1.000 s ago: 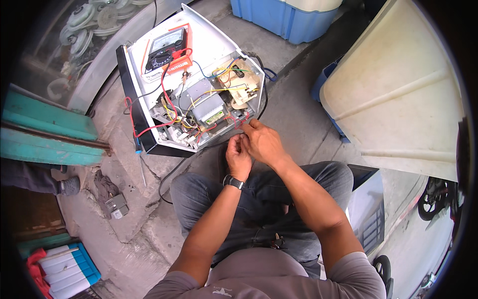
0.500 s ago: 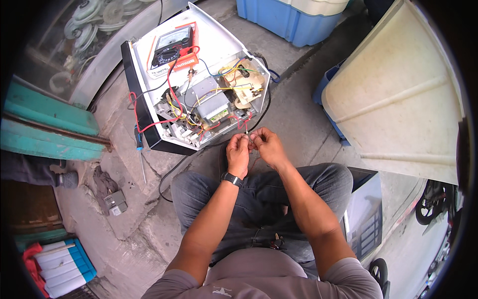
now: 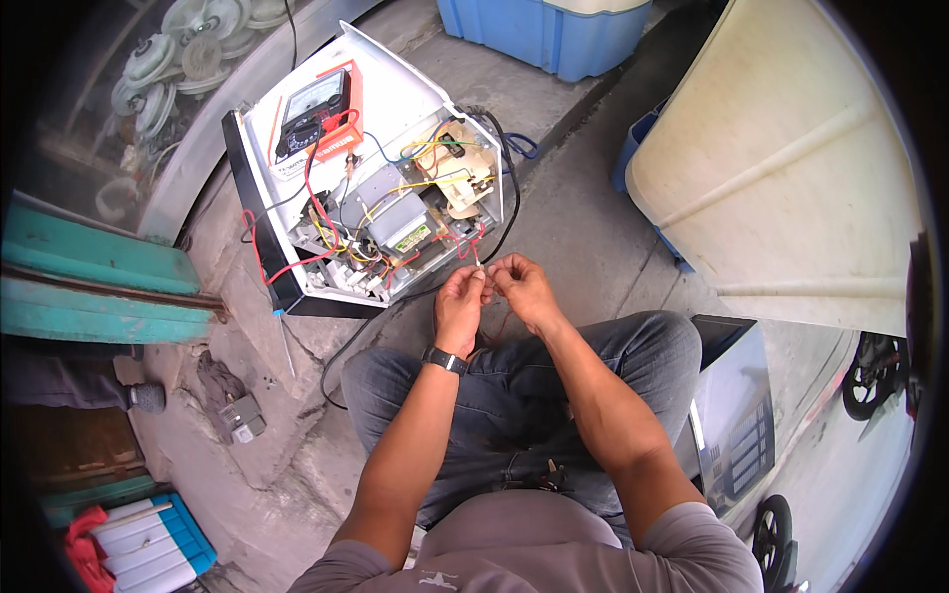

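Observation:
An opened microwave oven [image 3: 403, 81] rests in front of me, its insides exposed. Thin red wires [image 3: 478, 237] run out from its near right corner to my fingertips. My left hand [image 3: 460, 308], with a watch on its wrist, pinches the end of a red wire, where a small whitish piece shows. My right hand [image 3: 526, 294] is closed beside it, its fingertips meeting the left ones; the fingers hide most of what they grip. Inside the microwave lies a grey transformer [image 3: 395, 212]. An analog multimeter [image 3: 314, 107] sits on an orange-and-white box on the white casing.
A screwdriver [image 3: 283, 336] stands by the microwave's left corner. A black cord [image 3: 331, 374] loops across the floor. At right are a large cream panel [image 3: 771, 188] and a grey casing [image 3: 736, 425]. A blue bin [image 3: 554, 35] stands at the back. Someone's foot [image 3: 148, 397] shows at left.
My view has shifted a little, so the microwave appears further left. Both hands stay together at the red wire, and the right fingers have changed their pinch slightly.

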Demonstrator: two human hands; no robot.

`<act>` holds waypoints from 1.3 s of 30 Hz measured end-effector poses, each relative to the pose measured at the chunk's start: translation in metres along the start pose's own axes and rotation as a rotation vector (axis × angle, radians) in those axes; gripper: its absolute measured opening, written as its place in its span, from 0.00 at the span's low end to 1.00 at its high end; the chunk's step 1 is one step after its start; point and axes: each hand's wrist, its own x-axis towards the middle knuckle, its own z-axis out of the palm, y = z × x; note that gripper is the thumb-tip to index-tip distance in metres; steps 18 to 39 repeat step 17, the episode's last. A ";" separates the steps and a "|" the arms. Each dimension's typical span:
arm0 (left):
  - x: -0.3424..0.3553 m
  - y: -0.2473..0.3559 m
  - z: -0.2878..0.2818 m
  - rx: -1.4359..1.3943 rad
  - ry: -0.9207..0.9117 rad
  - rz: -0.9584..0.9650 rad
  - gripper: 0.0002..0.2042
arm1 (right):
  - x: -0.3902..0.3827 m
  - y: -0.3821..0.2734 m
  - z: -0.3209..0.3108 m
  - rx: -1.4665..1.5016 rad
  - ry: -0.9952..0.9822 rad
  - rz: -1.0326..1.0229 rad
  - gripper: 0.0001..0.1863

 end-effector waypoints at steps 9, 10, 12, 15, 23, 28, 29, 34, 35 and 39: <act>-0.003 0.005 0.000 0.298 0.143 0.135 0.07 | 0.000 0.005 0.003 -0.005 -0.031 -0.066 0.04; -0.002 0.005 -0.003 0.174 0.124 0.091 0.07 | -0.001 0.004 0.005 -0.002 -0.024 -0.056 0.04; 0.001 0.002 -0.002 0.050 0.097 0.045 0.06 | -0.001 0.008 0.004 0.000 -0.009 -0.048 0.03; 0.004 -0.001 0.001 -0.100 0.122 -0.031 0.06 | 0.005 0.020 0.002 -0.077 0.042 -0.022 0.03; 0.003 -0.003 0.002 -0.084 0.151 -0.025 0.07 | 0.006 0.025 0.001 0.033 -0.003 0.025 0.06; 0.003 -0.003 0.002 -0.084 0.151 -0.025 0.07 | 0.006 0.025 0.001 0.033 -0.003 0.025 0.06; 0.003 -0.003 0.002 -0.084 0.151 -0.025 0.07 | 0.006 0.025 0.001 0.033 -0.003 0.025 0.06; 0.003 -0.003 0.002 -0.084 0.151 -0.025 0.07 | 0.006 0.025 0.001 0.033 -0.003 0.025 0.06; 0.003 -0.003 0.002 -0.084 0.151 -0.025 0.07 | 0.006 0.025 0.001 0.033 -0.003 0.025 0.06; 0.003 -0.003 0.002 -0.084 0.151 -0.025 0.07 | 0.006 0.025 0.001 0.033 -0.003 0.025 0.06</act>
